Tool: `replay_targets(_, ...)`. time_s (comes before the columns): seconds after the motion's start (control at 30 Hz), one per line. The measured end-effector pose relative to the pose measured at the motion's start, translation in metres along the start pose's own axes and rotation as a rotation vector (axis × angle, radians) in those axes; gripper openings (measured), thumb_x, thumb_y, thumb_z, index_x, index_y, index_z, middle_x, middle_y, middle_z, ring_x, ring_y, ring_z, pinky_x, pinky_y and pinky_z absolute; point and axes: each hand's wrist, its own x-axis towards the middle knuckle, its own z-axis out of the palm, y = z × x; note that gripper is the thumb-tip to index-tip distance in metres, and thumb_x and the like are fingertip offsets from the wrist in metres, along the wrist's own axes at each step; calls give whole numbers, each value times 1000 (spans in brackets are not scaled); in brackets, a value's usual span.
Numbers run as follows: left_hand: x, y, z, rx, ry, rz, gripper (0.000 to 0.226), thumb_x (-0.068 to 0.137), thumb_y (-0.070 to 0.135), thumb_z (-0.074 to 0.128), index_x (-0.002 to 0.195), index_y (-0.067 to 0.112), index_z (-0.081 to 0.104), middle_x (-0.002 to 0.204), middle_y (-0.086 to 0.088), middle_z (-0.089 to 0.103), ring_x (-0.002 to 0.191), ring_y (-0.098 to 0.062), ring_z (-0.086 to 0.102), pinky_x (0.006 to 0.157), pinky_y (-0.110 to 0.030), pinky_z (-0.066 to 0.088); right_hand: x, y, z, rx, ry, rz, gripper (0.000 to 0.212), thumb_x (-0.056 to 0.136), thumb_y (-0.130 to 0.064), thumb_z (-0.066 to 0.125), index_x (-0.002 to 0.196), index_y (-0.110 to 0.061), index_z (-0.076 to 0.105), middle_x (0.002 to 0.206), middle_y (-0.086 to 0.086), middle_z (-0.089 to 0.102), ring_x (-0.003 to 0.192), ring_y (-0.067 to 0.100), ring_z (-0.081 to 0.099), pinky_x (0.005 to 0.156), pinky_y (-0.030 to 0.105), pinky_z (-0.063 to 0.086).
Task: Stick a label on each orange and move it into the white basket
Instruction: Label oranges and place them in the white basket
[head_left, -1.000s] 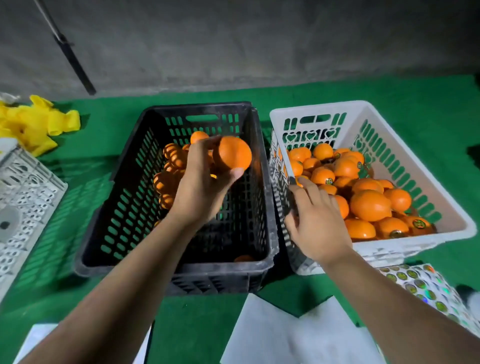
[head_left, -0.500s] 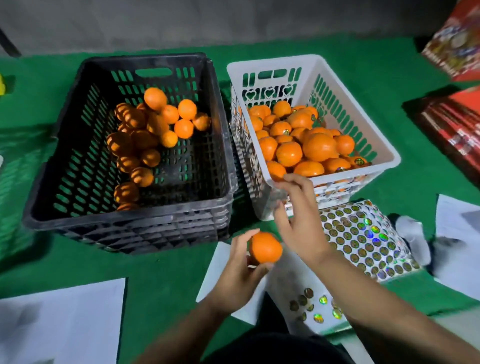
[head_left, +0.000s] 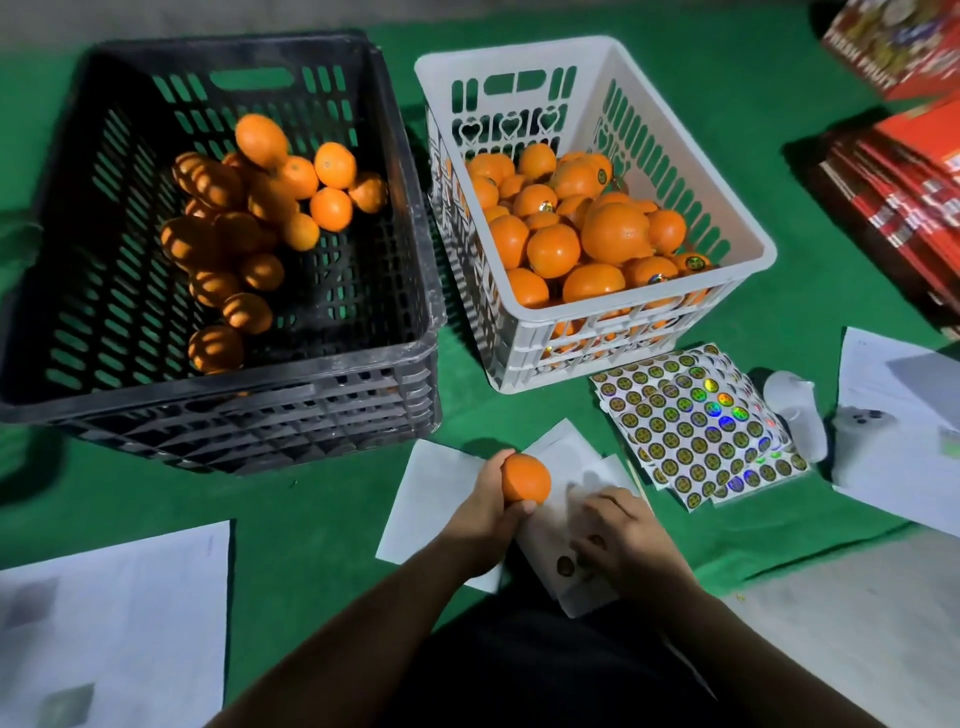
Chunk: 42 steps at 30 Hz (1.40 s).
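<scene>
Head view: a person's left hand (head_left: 485, 512) grips a small round orange (head_left: 525, 478) low over the white backing papers (head_left: 441, 499) on the green cloth (head_left: 322, 519), nearer the body than half a second ago, when it was held just below the white slotted plastic basket (head_left: 748, 244). The right hand (head_left: 621, 535) has dropped from the basket's near corner onto a nearly spent white label sheet (head_left: 558, 551), its fingers curled down on the paper beside two remaining round stickers (head_left: 566, 565) (whether it pinches one cannot be told). The hands sit close together but apart. The basket is heaped with oranges, several bearing dark round labels; the black slotted plastic crate (head_left: 405, 270) to its left holds unlabelled fruit. Full sheets of holographic round stickers (head_left: 696, 415) lie fanned before the basket. Lettering on the red cartons (head_left: 914, 171) at right is too blurred to read
</scene>
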Motion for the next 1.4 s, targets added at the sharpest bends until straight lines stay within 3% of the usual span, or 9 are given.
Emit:
replay_targets(0.13, 1, 0, 1, 17, 10, -23, 83, 92, 45, 58, 161, 30, 14, 150, -5, 41, 130, -27, 49, 114, -47, 41, -12, 6, -8, -5, -57, -36, 57, 83, -51, 80, 130, -20, 68, 142, 7, 59, 125, 28, 58, 106, 36, 48)
replay_targets(0.3, 2, 2, 2, 42, 8, -54, 79, 98, 36, 60, 161, 33, 12, 155, -5, 37, 133, -30, 47, 114, -50, 40, -15, 3, -7, -176, -34, -254, 34, 66, -27, 98, 93, -17, 80, 123, 20, 70, 103, 43, 71, 78, 49, 63)
replay_targets(0.5, 2, 6, 2, 51, 6, -45, 78, 101, 29, 61, 162, 30, 13, 159, -7, 32, 136, -31, 44, 116, -51, 38, -14, -14, -15, 39, 141, -89, 16, 82, -8, 85, 94, -13, 76, 100, 3, 70, 88, 26, 69, 75, 33, 57)
replay_targets(0.63, -3, 15, 1, 83, 11, 8, 77, 96, 38, 62, 160, 32, 19, 158, -5, 34, 133, -28, 47, 113, -51, 42, 8, -42, -37, 477, 176, 163, 11, 90, -16, 79, 91, -25, 74, 88, -15, 71, 86, 4, 67, 76, 14, 47)
replay_targets(0.83, -17, 27, 0, 38, 39, 190, 80, 84, 71, 59, 153, 44, 29, 149, 12, 40, 131, -13, 52, 108, -48, 47, 43, -79, -70, 644, 11, 192, 9, 92, -8, 76, 91, -16, 72, 86, -1, 74, 82, 19, 68, 82, 38, 56)
replay_targets(1.0, -30, 35, -8, 28, 72, 268, 63, 93, 57, 67, 147, 54, 34, 145, 19, 44, 129, -10, 56, 105, -48, 50, 54, -80, -94, 377, -186, 241, 39, 92, -38, 77, 113, -22, 49, 76, 1, 57, 65, 16, 54, 64, 32, 41)
replay_targets(1.13, -38, 47, -12, -46, 73, 303, 65, 96, 49, 71, 150, 51, 34, 147, 12, 51, 127, -17, 62, 105, -50, 52, 48, -92, -101, 855, -309, 410, 47, 86, -46, 78, 127, -37, 56, 121, 4, 64, 101, 20, 69, 84, 30, 57)
replay_targets(1.23, -40, 59, -12, -55, 73, 327, 68, 96, 47, 72, 152, 50, 33, 149, 15, 50, 124, -15, 65, 101, -45, 56, 42, -106, -89, 1240, -210, 443, 62, 75, -55, 86, 126, -25, 67, 123, 9, 72, 112, 26, 72, 94, 42, 60)
replay_targets(1.4, -43, 65, -15, -38, 84, 416, 64, 99, 37, 69, 152, 48, 34, 147, 16, 48, 115, -9, 62, 91, -24, 53, 39, -116, -89, 1109, -25, 356, 49, 83, -54, 77, 117, -20, 70, 106, 7, 78, 101, 22, 75, 87, 36, 61)
